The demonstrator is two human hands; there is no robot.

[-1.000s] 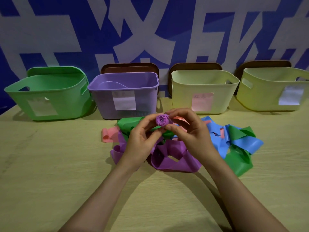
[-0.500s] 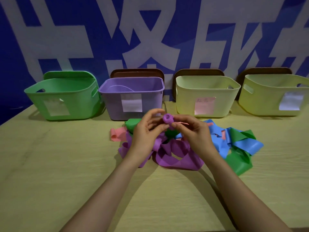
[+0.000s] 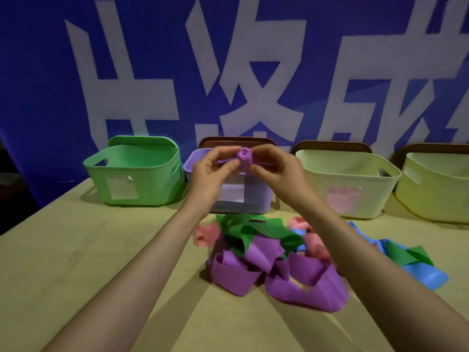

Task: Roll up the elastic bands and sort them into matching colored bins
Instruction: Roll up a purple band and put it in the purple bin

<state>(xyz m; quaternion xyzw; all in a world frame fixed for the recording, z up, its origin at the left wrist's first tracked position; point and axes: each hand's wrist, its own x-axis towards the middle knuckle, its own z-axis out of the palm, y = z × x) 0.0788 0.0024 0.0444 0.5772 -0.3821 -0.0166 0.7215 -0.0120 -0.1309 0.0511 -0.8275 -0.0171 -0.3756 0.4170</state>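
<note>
A rolled purple band [image 3: 245, 158] is pinched between my left hand [image 3: 212, 174] and my right hand [image 3: 275, 171], held up over the front rim of the purple bin [image 3: 256, 201]. Both hands hide most of that bin's opening. Below my forearms a loose pile lies on the table: purple bands [image 3: 286, 278], green bands [image 3: 250, 231], pink bands [image 3: 205, 233] and blue bands [image 3: 421, 273]. The green bin [image 3: 152, 184] stands left of the purple one.
Two pale yellow bins [image 3: 355, 189] [image 3: 436, 194] stand to the right in the same row. Brown lids [image 3: 330, 146] lean behind the bins against a blue banner wall. The wooden table [image 3: 76, 262] drops off at its left edge.
Both hands have lifted the purple roll away from the pile and carried it forward to above the purple bin. The camera view has tilted up.
</note>
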